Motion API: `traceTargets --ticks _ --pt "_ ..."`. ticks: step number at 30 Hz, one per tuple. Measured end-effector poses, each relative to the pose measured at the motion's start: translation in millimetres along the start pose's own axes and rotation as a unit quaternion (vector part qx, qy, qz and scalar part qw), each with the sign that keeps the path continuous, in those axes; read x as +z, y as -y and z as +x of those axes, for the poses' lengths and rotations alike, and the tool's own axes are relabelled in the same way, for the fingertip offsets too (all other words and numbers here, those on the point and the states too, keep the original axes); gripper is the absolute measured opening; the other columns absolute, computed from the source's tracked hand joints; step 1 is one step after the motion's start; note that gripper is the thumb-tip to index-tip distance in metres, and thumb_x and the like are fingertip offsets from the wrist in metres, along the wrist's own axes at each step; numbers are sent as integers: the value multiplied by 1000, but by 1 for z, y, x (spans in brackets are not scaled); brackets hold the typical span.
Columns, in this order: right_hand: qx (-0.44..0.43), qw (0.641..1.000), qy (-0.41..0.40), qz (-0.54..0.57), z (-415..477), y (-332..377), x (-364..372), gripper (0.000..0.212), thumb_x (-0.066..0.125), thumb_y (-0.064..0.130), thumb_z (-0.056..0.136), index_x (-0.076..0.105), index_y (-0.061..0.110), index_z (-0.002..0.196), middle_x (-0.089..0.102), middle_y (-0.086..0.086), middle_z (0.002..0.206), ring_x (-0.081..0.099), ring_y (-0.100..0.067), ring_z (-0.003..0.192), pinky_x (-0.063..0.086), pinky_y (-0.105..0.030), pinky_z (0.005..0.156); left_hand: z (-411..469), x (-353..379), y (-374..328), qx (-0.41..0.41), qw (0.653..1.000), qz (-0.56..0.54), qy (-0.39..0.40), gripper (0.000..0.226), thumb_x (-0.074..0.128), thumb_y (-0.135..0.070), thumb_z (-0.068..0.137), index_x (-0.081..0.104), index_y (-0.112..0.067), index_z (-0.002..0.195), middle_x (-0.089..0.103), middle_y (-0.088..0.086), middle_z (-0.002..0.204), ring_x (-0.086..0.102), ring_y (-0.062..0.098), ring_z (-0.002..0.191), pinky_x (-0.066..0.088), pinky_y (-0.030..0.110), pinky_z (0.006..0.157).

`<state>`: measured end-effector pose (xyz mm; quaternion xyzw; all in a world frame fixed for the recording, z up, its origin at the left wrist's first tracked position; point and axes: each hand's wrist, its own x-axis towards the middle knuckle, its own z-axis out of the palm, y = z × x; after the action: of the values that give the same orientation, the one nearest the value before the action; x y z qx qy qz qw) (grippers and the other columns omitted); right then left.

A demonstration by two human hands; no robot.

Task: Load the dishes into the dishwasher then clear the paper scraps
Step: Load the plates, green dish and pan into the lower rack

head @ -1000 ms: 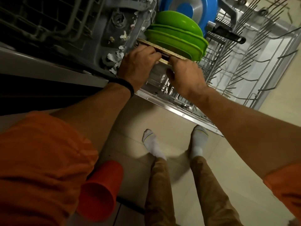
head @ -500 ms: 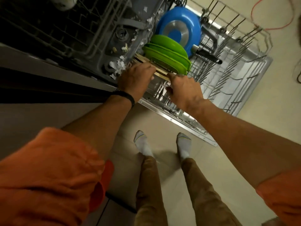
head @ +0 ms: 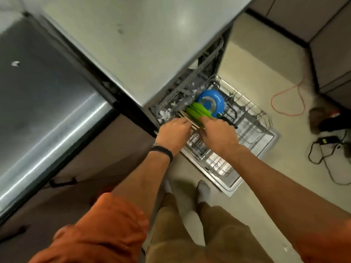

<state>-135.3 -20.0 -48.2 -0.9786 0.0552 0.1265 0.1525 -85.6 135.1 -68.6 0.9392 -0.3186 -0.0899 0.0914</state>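
The left hand [head: 173, 132] and right hand [head: 218, 135] both grip a thin wooden board [head: 187, 118] with curled fingers. It stands just beside green plates [head: 197, 111] in the wire rack [head: 252, 128].

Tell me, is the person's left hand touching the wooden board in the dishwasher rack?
Touching. The head view shows the left hand with its fingers curled over the edge of the wooden board, with no gap between them.

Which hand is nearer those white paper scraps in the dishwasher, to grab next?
Probably the left. Both hands grip the board, but the left hand sits beside the paper scraps; the right hand is farther, by the green plates.
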Motion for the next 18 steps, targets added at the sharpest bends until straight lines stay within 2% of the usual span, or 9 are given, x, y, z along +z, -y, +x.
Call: traceTargets --ticks 3,6,8,11,14,18 --pt "-30 999 -30 16 -24 25 -34 32 54 37 100 52 22 129 65 -4 124 65 -31 104 52 -40 74 -29 -42 -6 -49 998 0 -37 19 57 -29 99 69 -17 107 66 1 111 63 26 104 55 42 77" --pt "-87 994 -55 26 -39 59 -54 29 55 34 100 55 22 126 68 -2 119 65 -28 101 53 -39 73 -62 -75 3 -99 990 -16 -94 28 50 -32 103 65 -18 123 62 2 133 58 25 122 51 42 95" --pt "-123 991 -59 15 -42 87 -63 31 54 32 100 56 19 128 68 -5 120 66 -30 102 56 -42 78 -84 -91 17 -128 983 -18 -128 37 48 -33 104 56 -18 138 53 4 147 49 24 134 45 44 106" --pt "-181 981 -66 9 -44 139 -71 38 55 33 99 54 20 135 65 -5 128 64 -32 111 55 -45 87 -128 -110 49 -188 970 2 -152 54 44 -39 105 33 -23 155 34 5 161 31 25 148 31 45 119" --pt "-246 965 -88 -5 -45 195 -72 45 58 34 99 53 19 141 61 -4 137 60 -30 119 50 -43 94 -179 -127 83 -237 955 -1 -176 60 39 -43 105 19 -26 160 22 7 166 20 26 152 22 47 122" --pt "-340 932 -125 -15 -55 281 -59 48 66 32 94 57 14 138 63 -7 136 60 -27 124 51 -43 99 -257 -145 135 -286 932 13 -221 60 39 -46 105 22 -26 159 25 10 164 25 28 151 26 46 120"
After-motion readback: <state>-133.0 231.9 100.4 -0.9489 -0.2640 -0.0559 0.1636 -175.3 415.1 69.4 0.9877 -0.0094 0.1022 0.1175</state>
